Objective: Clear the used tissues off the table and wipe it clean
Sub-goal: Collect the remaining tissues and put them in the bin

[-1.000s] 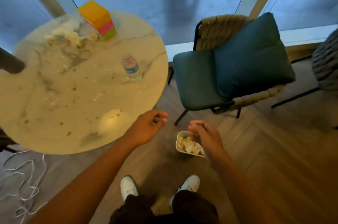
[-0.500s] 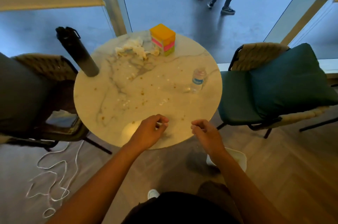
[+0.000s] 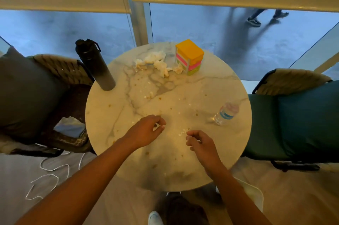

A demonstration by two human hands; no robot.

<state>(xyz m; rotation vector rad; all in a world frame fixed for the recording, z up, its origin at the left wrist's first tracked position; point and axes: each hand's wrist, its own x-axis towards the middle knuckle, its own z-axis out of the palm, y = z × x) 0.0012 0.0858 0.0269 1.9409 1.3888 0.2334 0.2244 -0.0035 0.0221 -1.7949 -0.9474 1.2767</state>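
Observation:
A heap of crumpled white used tissues [image 3: 158,63] lies at the far side of the round marble table [image 3: 201,94], touching a stacked yellow, pink and green box [image 3: 189,56]. Small white scraps and brown crumbs are scattered over the tabletop. My left hand [image 3: 145,131] hovers over the near middle, thumb and forefinger pinched on a tiny white tissue scrap. My right hand [image 3: 200,144] is beside it with fingers loosely curled and nothing in them, just short of another white scrap [image 3: 181,133].
A tall black flask [image 3: 95,65] stands at the table's left edge and a small water bottle [image 3: 226,113] at the right. Chairs flank the table: grey-cushioned on the left [image 3: 27,87], green on the right [image 3: 293,120]. A white bin [image 3: 254,195] sits on the floor, near right.
My view swung from the floor bin up to the whole tabletop. Both hands moved from above the bin to over the table's near middle.

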